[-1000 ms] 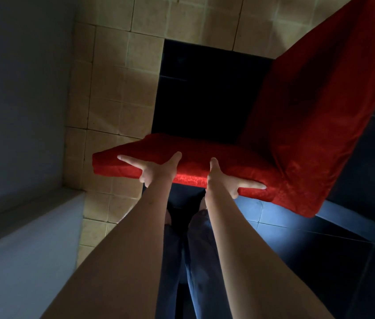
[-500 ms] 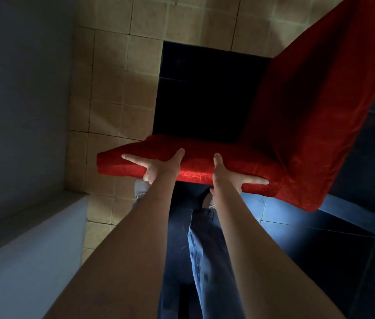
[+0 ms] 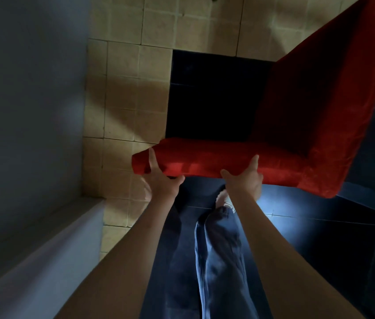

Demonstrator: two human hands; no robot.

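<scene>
Above tiled floor [image 3: 124, 100], we hold red cushion [image 3: 204, 162] by near edge: left hand [image 3: 158, 183] grasps left corner, right hand [image 3: 246, 180] grasps further right. Far part bends upward, unsupported. We judge it may flop, wrench our grip loose, and fall on legs [image 3: 216, 249].

L hand [image 3: 161, 180] & R hand [image 3: 246, 178] grip the near edge of a red cushion [image 3: 297, 116], whose far end tilts up to the right. Below it are legs in blue jeans [image 3: 218, 261]. Floor is beige tiles [image 3: 124, 88] & dark tiles [image 3: 343, 238], w/ grey wall [image 3: 27, 88] at left.
</scene>
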